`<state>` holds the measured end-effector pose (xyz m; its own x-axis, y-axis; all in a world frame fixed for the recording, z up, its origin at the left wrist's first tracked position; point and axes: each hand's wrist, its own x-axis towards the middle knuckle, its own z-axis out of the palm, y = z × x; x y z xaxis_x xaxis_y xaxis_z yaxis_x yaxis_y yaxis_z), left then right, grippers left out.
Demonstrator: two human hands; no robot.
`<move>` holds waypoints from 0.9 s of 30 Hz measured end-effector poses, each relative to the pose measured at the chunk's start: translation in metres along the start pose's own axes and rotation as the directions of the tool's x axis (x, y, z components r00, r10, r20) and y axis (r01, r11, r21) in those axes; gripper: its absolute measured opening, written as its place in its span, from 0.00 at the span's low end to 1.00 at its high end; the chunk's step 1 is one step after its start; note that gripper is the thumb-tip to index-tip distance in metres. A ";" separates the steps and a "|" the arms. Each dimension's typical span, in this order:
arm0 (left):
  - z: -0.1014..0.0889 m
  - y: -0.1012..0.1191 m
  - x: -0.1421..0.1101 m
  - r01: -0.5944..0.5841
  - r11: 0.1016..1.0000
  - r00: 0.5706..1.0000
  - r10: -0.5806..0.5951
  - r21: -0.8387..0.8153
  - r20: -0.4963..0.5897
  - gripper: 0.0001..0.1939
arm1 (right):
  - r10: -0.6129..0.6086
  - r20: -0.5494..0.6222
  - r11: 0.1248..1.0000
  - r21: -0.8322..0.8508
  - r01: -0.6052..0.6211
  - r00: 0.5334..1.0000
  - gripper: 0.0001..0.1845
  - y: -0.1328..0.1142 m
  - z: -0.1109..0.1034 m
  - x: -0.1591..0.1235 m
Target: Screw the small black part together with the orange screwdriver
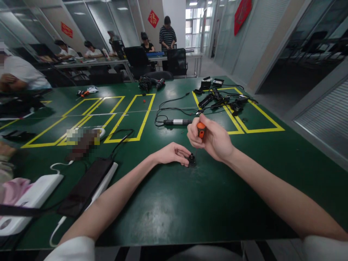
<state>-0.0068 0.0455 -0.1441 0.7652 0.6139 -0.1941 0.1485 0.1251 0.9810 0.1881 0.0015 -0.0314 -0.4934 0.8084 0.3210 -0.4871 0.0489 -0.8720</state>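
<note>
In my right hand [210,137] is a screwdriver [201,129] with an orange and black handle. Its handle end faces me, and the fingers wrap round it; the shaft is hidden. My left hand [175,154] rests low on the green table [163,203], with thumb and fingertips closed on a small black part [191,158]. That part has a short round post standing up and sits on the tabletop. The screwdriver is raised above and slightly right of it. Just beyond my hands lies a black and silver electric screwdriver [177,122] with a cable.
Black parts and cables [217,98] are heaped at the far right within yellow tape. A dark power bank [87,186] and a white power strip [29,203] lie left of my left arm. A corded tool [146,83] rests at the back. Another person [20,72] sits at the left.
</note>
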 end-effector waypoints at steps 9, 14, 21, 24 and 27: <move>0.003 0.003 -0.002 -0.006 1.000 0.997 0.007 0.015 -0.074 0.26 | -0.051 0.018 0.997 0.050 0.050 0.999 0.17 0.003 -0.005 0.004; 0.002 0.005 -0.001 0.026 1.000 0.999 -0.025 0.013 -0.046 0.23 | -0.007 0.018 1.000 0.030 0.007 1.000 0.24 0.001 -0.004 0.004; -0.002 0.005 0.000 -0.026 0.998 1.000 0.026 0.057 0.011 0.27 | -0.043 0.094 0.998 0.041 0.039 0.995 0.16 0.000 0.001 -0.005; -0.002 0.002 0.000 -0.034 0.999 0.999 0.034 0.036 -0.005 0.28 | -0.069 0.094 0.997 -0.018 0.071 0.993 0.15 0.002 0.003 -0.005; -0.001 0.000 0.001 -0.026 0.999 1.000 0.026 0.028 -0.008 0.24 | -0.050 0.083 0.996 -0.076 0.057 0.995 0.21 0.002 0.005 -0.004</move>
<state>-0.0069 0.0470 -0.1440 0.7635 0.6235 -0.1683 0.1463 0.0869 0.9854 0.1856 -0.0047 -0.0330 -0.5262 0.7537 0.3939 -0.4582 0.1389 -0.8779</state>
